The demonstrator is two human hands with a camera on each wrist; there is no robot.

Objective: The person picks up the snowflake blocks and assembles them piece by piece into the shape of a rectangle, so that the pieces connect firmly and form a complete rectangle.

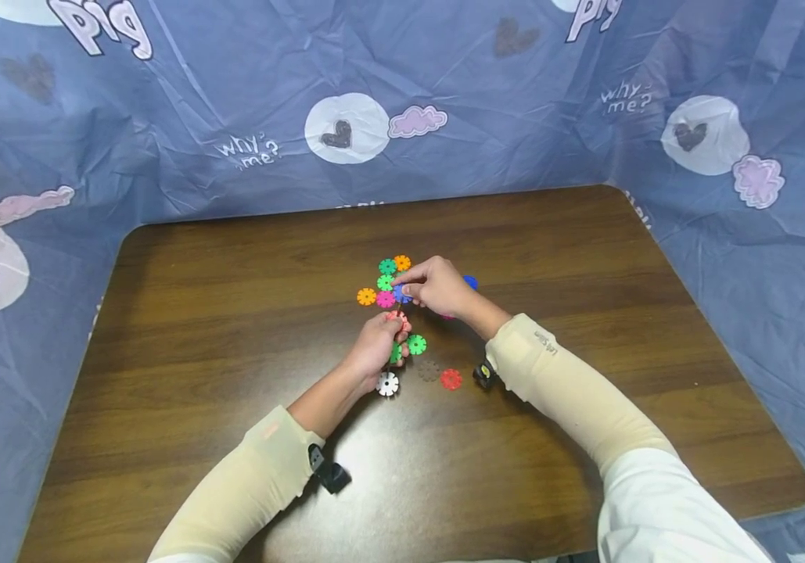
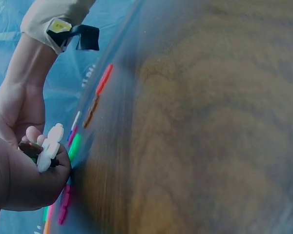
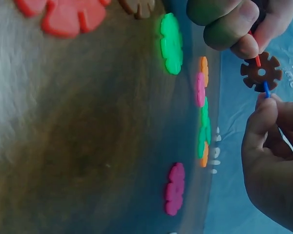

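Note:
My left hand [image 1: 376, 344] grips a joined row of notched plastic discs above the table. In it show a white disc [image 1: 388, 384], a green disc [image 1: 396, 353] and a coral-red disc [image 1: 399, 320]. A brown disc [image 3: 250, 73] extends from the red one, facing the right wrist camera. Between thumb and fingertips, my right hand [image 1: 440, 288] pinches a blue disc [image 1: 401, 294]. The blue disc's edge meets the brown disc's rim; how deep its slot sits, I cannot tell. In the left wrist view, the white disc [image 2: 51, 146] sticks out past the left hand.
Loose discs lie around the hands on the brown table [image 1: 233, 313]: orange [image 1: 367, 296], magenta [image 1: 385, 299], light green [image 1: 417, 344], brown [image 1: 429, 371], red [image 1: 451, 379] and blue [image 1: 470, 282] among them. A printed blue cloth [image 1: 268, 78] hangs behind the table.

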